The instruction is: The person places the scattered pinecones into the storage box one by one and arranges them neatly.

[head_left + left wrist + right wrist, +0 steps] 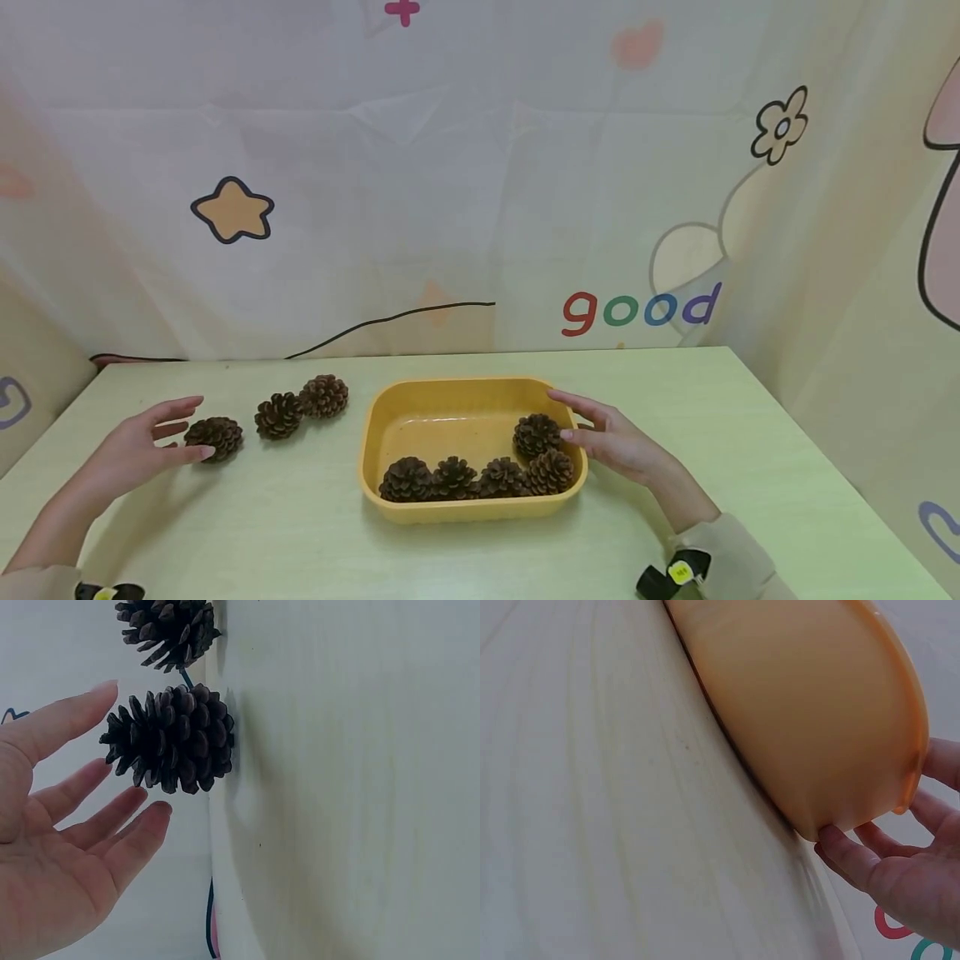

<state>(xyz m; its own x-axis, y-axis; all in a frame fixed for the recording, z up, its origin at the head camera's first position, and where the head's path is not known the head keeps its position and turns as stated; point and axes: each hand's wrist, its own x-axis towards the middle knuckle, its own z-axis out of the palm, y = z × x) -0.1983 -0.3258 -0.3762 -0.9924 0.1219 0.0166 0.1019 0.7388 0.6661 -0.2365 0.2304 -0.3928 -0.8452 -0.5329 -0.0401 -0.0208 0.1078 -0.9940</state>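
Observation:
My left hand [138, 450] reaches round a brown pinecone [214, 438] at the left of the table, fingers spread and thumb in front of it. In the left wrist view this pinecone [176, 740] sits on the table just past the fingertips, with a gap between thumb and fingers. My right hand [626, 446] holds the right side of a yellow plastic basin [472, 510], thumb over the rim. The right wrist view shows fingers [847, 855] against the basin's outer wall. Several pinecones [502, 477] lie inside, along its front and right sides.
Two more pinecones, one nearer [279, 416] and one farther back [325, 396], stand between my left hand and the basin. A printed curtain [450, 208] hangs behind the pale table [285, 533].

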